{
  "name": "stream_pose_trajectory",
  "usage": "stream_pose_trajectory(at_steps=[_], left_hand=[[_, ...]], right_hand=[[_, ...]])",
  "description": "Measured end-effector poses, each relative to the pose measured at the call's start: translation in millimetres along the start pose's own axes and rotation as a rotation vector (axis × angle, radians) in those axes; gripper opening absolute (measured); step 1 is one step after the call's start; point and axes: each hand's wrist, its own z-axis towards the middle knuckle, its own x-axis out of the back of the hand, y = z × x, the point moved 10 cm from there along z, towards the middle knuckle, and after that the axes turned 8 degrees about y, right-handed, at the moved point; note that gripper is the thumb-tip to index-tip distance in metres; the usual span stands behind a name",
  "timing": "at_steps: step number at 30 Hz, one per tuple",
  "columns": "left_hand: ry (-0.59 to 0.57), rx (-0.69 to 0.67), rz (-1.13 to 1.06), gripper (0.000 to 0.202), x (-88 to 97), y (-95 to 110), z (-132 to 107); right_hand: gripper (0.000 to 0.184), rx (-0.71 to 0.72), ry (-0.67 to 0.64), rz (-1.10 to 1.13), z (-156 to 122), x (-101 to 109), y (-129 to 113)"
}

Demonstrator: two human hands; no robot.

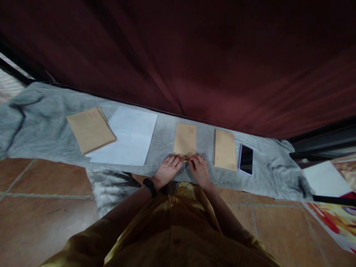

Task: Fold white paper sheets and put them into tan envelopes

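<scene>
A small brown envelope [185, 138] lies in front of me on the grey cloth, with faint printing near its far right corner. Its near edge is between my two hands, where a narrow strip looks folded or raised. My left hand [169, 167], a dark band on its wrist, has its fingers closed on the left part of that edge. On the right part, my right hand [199, 168] pinches the same edge with curled fingers. The fingertips hide some of the strip.
Left are white paper sheets [132, 135], partly under a stack of larger brown envelopes [91, 129]. Right are a stack of small brown envelopes [225, 150] and a phone [246, 159]. A dark red curtain [178, 55] hangs along the far edge of the grey cloth [164, 137].
</scene>
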Motion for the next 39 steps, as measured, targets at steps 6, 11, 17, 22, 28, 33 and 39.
stream_pose_trajectory(at_steps=[6, 11, 17, 22, 28, 33, 39], left_hand=[[-0.003, -0.012, -0.019, 0.052, -1.4, 1, -3], [0.01, -0.033, 0.007, 0.053, -1.3, 0, -5], [0.044, -0.025, -0.065, 0.056, -3.1, -5, -12], [0.053, -0.031, -0.07, 0.053, -2.6, -5, -13], [0.055, -0.033, -0.044, 0.048, -2.2, -4, -12], [0.054, -0.029, -0.038, 0.045, -3.4, -4, -12], [0.044, -0.012, -0.037, 0.044, -7.1, -5, -13]], right_hand=[[0.015, 0.001, 0.001, -0.035, -1, -2, -1], [0.016, -0.002, 0.007, -0.015, -1, -2, -1], [0.014, -0.033, 0.028, -0.025, -1, -2, 4], [0.011, -0.051, 0.051, -0.018, -1, -2, 6], [0.009, -0.046, 0.059, -0.032, -1, -1, 5], [0.01, -0.033, 0.064, -0.015, -2, 0, 5], [0.009, -0.042, 0.083, -0.003, -2, 0, 5]])
